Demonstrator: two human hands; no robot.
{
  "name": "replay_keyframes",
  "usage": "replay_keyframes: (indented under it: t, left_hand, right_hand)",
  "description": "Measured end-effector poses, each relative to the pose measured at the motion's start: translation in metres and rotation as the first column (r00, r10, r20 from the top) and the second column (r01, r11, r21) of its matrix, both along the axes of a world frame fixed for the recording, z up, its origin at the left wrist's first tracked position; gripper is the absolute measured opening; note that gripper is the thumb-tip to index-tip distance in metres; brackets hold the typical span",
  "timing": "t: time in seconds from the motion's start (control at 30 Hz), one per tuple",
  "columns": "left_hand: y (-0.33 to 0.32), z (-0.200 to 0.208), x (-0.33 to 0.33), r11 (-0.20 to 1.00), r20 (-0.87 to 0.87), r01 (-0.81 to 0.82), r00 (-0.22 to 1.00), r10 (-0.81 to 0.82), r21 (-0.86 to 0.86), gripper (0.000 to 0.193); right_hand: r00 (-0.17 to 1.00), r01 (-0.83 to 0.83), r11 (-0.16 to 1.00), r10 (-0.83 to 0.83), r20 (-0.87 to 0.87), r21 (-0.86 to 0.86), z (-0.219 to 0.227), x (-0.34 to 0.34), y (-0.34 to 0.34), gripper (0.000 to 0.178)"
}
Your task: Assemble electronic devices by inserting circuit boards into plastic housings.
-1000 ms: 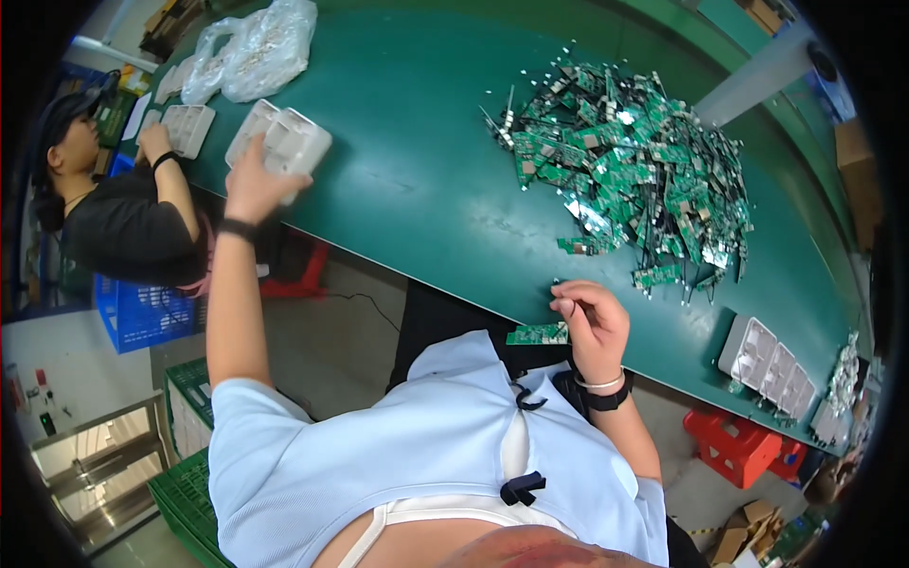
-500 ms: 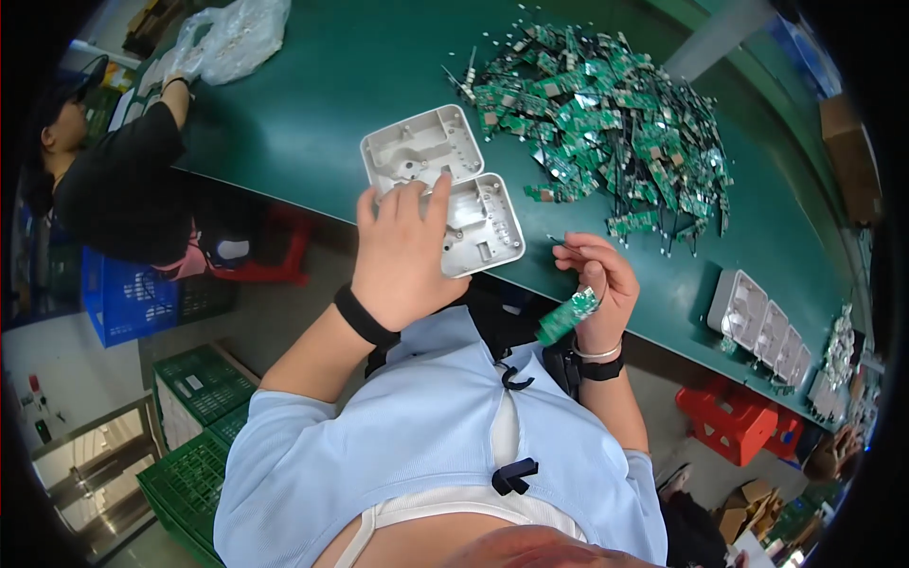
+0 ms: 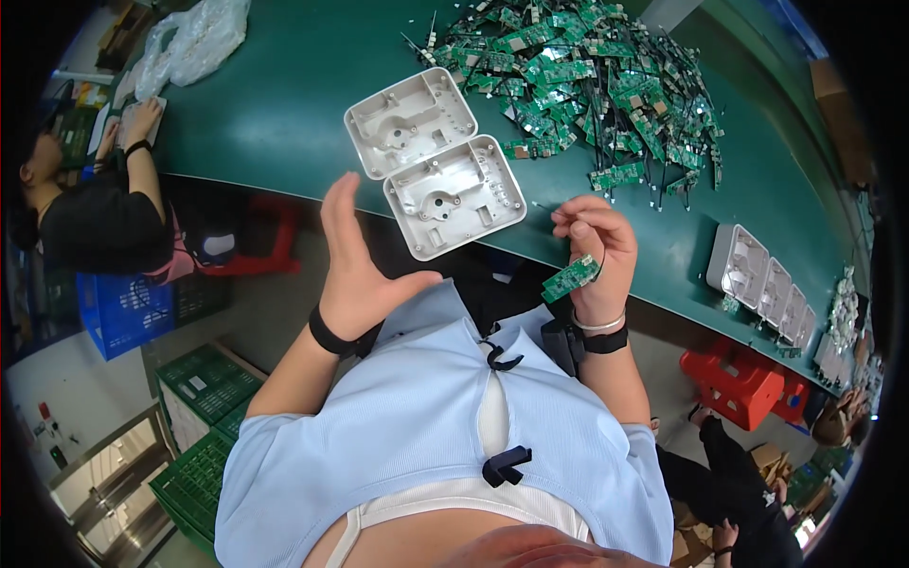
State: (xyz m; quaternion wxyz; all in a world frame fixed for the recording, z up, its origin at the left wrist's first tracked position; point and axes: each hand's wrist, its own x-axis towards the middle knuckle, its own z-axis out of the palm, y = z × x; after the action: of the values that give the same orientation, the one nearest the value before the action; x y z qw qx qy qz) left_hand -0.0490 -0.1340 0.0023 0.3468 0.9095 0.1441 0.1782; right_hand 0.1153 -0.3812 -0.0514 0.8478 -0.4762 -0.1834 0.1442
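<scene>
Two light grey plastic housings lie hollow side up near the table's front edge: one [image 3: 426,227] closer to me, the other [image 3: 379,128] touching it just behind. Moulded posts and ribs show inside them. My left hand [image 3: 352,270] is held up beside the closer housing, thumb and fingers spread, holding nothing. In my right hand [image 3: 611,260] is a small green circuit board [image 3: 568,280], which hangs below the curled fingers. Thumb and fingertips pinch together on its thin wire, whose pale tip points left. A heap of similar circuit boards [image 3: 653,123] with dark wires lies beyond.
The green table [image 3: 275,123] carries a clear plastic bag [image 3: 204,43] at far left and a row of grey housings [image 3: 737,265] at right. A co-worker in black [image 3: 104,222] sits at the left. Red stools [image 3: 734,383] and green crates [image 3: 204,383] stand around.
My left hand has let go of the housings and moved left, its fingers opening. The right hand keeps the circuit board. The co-worker's hands have shifted toward the table edge.
</scene>
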Motion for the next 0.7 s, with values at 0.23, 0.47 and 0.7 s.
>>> replay_keyframes:
  t: [0.23, 0.47, 0.7]
  left_hand:
    - [0.001, -0.019, 0.001, 0.982, -0.023, 0.039, 0.999, -0.044, -0.186, 0.123]
    - [-0.003, -0.028, 0.009, 0.993, -0.01, 0.032, 0.999, -0.033, -0.111, 0.116]
    - [-0.02, -0.013, 0.022, 0.995, 0.027, 0.093, 0.995, -0.092, -0.039, 0.113]
  right_hand:
    - [0.999, -0.022, 0.997, 0.019, -0.048, -0.069, 0.013, -0.002, 0.026, 0.011]
    - [0.999, -0.021, 0.988, 0.017, -0.029, -0.155, 0.01, -0.011, 0.024, 0.014]
    - [0.998, 0.054, 0.979, -0.062, -0.033, -0.195, 0.018, -0.014, 0.013, 0.014]
